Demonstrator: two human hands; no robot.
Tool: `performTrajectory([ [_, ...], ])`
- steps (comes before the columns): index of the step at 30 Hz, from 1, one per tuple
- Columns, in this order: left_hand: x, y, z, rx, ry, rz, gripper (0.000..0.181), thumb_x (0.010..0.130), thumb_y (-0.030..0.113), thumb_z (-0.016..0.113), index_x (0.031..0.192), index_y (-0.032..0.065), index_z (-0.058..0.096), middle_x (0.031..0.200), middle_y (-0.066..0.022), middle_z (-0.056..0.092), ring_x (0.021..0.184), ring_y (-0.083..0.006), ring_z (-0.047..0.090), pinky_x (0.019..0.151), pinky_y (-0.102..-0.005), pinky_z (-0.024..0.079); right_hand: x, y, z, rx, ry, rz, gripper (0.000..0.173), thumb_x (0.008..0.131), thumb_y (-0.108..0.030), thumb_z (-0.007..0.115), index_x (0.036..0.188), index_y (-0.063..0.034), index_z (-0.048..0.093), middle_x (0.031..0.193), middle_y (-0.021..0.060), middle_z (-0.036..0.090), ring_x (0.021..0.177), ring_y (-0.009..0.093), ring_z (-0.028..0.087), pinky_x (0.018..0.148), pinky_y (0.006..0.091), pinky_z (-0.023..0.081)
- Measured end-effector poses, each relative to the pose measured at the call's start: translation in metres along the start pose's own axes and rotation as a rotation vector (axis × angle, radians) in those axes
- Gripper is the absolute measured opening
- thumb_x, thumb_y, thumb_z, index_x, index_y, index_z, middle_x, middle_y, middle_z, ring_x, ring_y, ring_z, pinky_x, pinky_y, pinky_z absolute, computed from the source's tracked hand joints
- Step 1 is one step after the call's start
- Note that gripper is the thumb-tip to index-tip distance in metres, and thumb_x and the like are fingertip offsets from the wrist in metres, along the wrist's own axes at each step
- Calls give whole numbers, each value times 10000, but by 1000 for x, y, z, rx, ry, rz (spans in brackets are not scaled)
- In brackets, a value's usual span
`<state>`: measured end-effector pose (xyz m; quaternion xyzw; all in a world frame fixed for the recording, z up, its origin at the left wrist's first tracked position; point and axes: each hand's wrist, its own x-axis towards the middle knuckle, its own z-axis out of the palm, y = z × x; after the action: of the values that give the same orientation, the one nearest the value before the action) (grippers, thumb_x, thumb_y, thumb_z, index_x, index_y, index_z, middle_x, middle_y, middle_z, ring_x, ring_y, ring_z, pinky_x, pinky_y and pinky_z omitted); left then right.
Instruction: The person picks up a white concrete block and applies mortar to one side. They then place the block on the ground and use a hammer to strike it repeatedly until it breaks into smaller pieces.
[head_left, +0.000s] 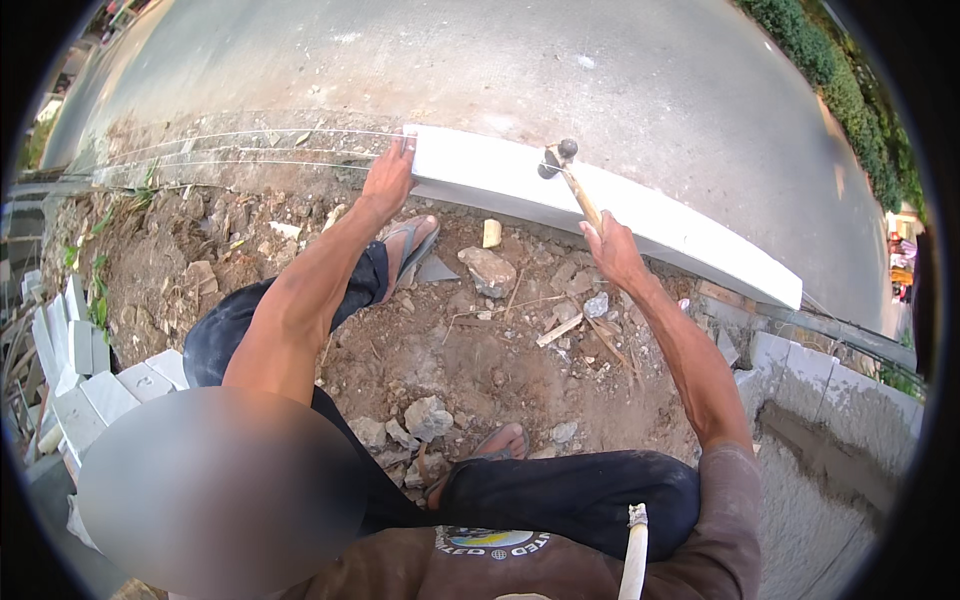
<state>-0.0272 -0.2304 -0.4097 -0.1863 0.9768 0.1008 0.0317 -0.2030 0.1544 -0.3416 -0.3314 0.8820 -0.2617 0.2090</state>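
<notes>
A long, white, beam-like row of masonry block (487, 161) curves across the view at the road's edge; glare hides any joints. At its left end, my left hand (390, 178) grips the end face and near corner. Two thin white strings (262, 162) run leftward from beside that hand. My right hand (616, 251) is closed around the wooden handle of a mallet (581, 191). The mallet's dark head (555, 159) is over the top of the white block; whether it touches cannot be told.
Rubble and soil (480, 375) lie around my sandalled feet, with a large stone (487, 271) near the block. Grey blocks (109, 397) are stacked at left. A mortar-smeared block wall (832, 420) stands at right. Beyond the row runs a paved road (465, 60).
</notes>
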Motion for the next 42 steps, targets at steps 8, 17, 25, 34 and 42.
performTrajectory([
  [8,1,-13,5,-17,48,6,914,849,124,784,1592,-11,270,1609,-322,289,1194,-505,603,1011,-505,536,-42,-16,-36,153,260,89,321,1060,-275,583,1083,43,548,743,228,649,672,361,681,611,477,500],
  [17,-1,-17,-7,-2,-61,-45,961,874,116,773,1613,-37,178,1623,-345,239,1408,-492,440,1141,-478,466,-42,-2,-53,64,245,186,359,1056,-308,580,1041,50,557,786,243,666,704,360,670,657,476,505],
  [25,3,-6,-14,12,-110,-55,977,865,119,784,1622,-8,180,1618,-339,256,1396,-488,457,1133,-473,479,-22,13,-49,-67,-28,152,358,1065,-287,570,1067,71,547,725,252,641,673,373,671,613,480,502],
  [34,5,3,-15,-41,-32,-18,928,827,42,777,1586,-47,251,1599,-321,273,1299,-474,545,1029,-472,544,15,-4,-16,-25,-24,70,372,1058,-294,580,1056,77,557,759,266,657,756,420,711,654,526,504],
  [42,-2,-4,-14,-57,-68,-32,935,869,110,769,1610,-16,213,1633,-332,225,1374,-488,482,1121,-476,482,7,-57,-4,281,145,-56,353,1052,-275,595,1020,75,570,748,249,648,642,344,648,619,494,491],
])
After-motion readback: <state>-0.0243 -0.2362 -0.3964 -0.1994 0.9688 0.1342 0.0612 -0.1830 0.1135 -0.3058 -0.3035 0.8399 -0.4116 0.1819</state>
